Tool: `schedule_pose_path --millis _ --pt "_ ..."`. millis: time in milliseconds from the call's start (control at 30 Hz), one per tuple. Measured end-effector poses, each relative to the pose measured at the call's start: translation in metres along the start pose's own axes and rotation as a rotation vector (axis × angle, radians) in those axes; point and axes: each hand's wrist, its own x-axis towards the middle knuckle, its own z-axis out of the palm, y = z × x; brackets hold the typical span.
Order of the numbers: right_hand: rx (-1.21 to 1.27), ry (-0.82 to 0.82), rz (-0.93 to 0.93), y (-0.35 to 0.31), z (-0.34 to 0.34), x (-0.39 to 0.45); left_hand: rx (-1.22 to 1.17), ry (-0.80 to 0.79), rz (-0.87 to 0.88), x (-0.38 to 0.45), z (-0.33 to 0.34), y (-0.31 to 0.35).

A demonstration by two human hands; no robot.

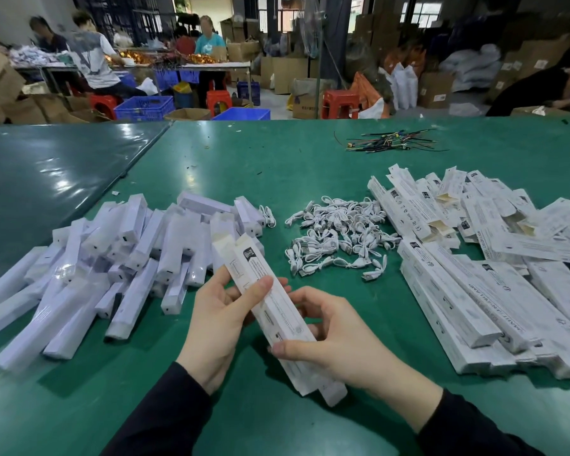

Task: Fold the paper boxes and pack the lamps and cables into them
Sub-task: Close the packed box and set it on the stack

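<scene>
The left thumb [260,286] lies across the printed face of a long white paper box [277,319], with the other fingers curled behind it, so the left hand [219,327] grips the box around its upper half. The right hand [329,340] pinches the lower half: its thumb [293,348] presses the near face and its fingers wrap the far side. The box is held above the green table [277,166], near centre, tilted from far left to near right. Its far-end flap stands open; its near end juts past the right wrist. Both forearms wear dark sleeves [165,419].

Left of the hands lies a loose heap of white lamps in clear wrap [112,255], stacked at mixed angles, some overlapping. Just beyond the hands, centre, sits a pile of small coiled white cables [339,235], resting on the table and apart from the held box. To the right is a spread of flat and folded printed boxes [474,258], several with open ends. At the far right of the table lies a small bundle of thin dark wires [389,144], well apart from the rest.

Beyond the table, seated people [89,57] work at another bench, among blue crates [144,108], red stools [339,103] and cardboard cartons [435,88].

Whether the held box contains anything cannot be told.
</scene>
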Motion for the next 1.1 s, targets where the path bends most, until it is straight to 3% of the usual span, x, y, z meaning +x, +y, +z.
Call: schedule_pose_path --millis 367,567,667,833,1100 --pt "0.157 -0.048 0.077 -0.001 0.002 -0.001 -0.036 -0.080 -0.037 0.000 0.000 -0.005" --pt "0.176 -0.053 0.131 -0.003 0.000 -0.001 0.018 0.047 0.039 0.000 0.001 -0.007" --pt "0.125 0.050 0.087 -0.007 -0.002 0.000 -0.002 0.009 0.048 -0.001 0.000 -0.004" --pt "0.272 0.235 0.025 -0.011 -0.010 0.003 0.001 -0.124 -0.040 -0.005 0.005 -0.003" --pt "0.298 0.179 0.011 -0.011 -0.009 0.001 0.043 -0.168 -0.089 -0.007 0.005 -0.004"
